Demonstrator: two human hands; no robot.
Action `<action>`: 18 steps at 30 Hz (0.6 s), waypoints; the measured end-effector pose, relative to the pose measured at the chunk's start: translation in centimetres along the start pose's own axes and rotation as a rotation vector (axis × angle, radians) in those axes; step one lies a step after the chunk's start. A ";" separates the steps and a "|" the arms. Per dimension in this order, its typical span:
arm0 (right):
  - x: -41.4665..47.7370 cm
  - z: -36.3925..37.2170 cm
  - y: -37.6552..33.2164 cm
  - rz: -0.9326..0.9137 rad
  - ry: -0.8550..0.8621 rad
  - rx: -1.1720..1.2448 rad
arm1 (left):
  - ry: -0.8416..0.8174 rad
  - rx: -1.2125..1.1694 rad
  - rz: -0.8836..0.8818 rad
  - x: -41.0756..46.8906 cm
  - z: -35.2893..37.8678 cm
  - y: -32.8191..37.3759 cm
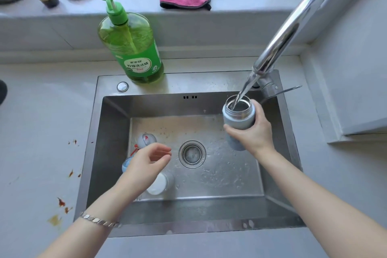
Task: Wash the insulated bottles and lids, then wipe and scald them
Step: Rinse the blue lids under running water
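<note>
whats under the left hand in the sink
Sticking out around the left hand: a grey lid with a red mark, a blue piece and a white-ended container. The hand covers how they join or touch.

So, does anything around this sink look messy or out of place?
Yes: reddish-brown splatters dot the grey counter left of the sink, like spilled sauce not wiped up. Nothing else stands out.
</note>
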State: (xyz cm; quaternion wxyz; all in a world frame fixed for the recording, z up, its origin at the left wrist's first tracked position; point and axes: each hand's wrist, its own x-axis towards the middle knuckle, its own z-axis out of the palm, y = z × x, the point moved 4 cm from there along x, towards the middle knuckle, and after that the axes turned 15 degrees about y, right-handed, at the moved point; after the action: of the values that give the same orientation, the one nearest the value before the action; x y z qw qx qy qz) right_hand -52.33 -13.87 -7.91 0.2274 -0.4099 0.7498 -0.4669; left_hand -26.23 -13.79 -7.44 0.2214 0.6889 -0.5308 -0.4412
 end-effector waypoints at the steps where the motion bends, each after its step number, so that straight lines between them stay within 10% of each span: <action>1: -0.3 0.0 0.0 -0.011 -0.029 -0.020 | 0.005 0.000 -0.010 -0.2 -0.3 -0.3; 13: -0.6 -0.7 -0.4 0.061 0.003 -0.076 | 0.042 0.011 -0.068 -1.6 -1.5 -1.3; 18: -0.4 -1.1 1.2 -0.015 -0.454 -0.890 | 0.068 0.002 -0.077 -2.0 -1.9 -1.9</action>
State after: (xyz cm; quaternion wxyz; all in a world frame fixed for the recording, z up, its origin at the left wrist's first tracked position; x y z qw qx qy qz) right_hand -53.40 -12.68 -8.52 0.1848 -0.5640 0.8048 -0.0024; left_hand -23.68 -11.61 -7.18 0.2216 0.7234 -0.4967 -0.4254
